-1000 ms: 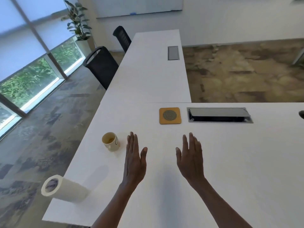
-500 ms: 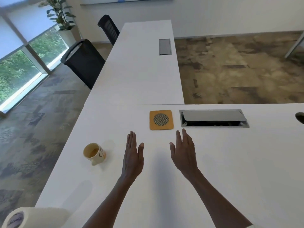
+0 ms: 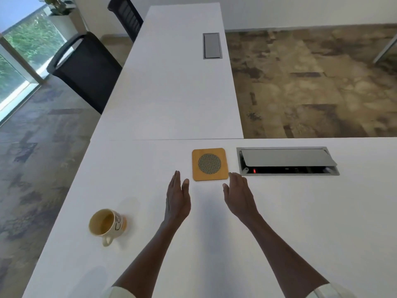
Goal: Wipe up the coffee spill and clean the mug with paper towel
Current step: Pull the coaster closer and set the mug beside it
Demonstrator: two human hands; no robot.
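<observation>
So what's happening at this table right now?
A person holds both hands open above a white table, touching nothing. The left hand and right hand hover just short of a wooden coaster. A mug stands off to the left. No paper towel or spill shows in view, so wiping hasn't begun.

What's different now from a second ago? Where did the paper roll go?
The view swung right and forward, so the paper towel roll slid out of the picture at the lower left. Both open hands reached ahead: the left hand and right hand now sit just short of the coaster. Nothing was grabbed or let go. The mug stays upright on the table, untouched.
</observation>
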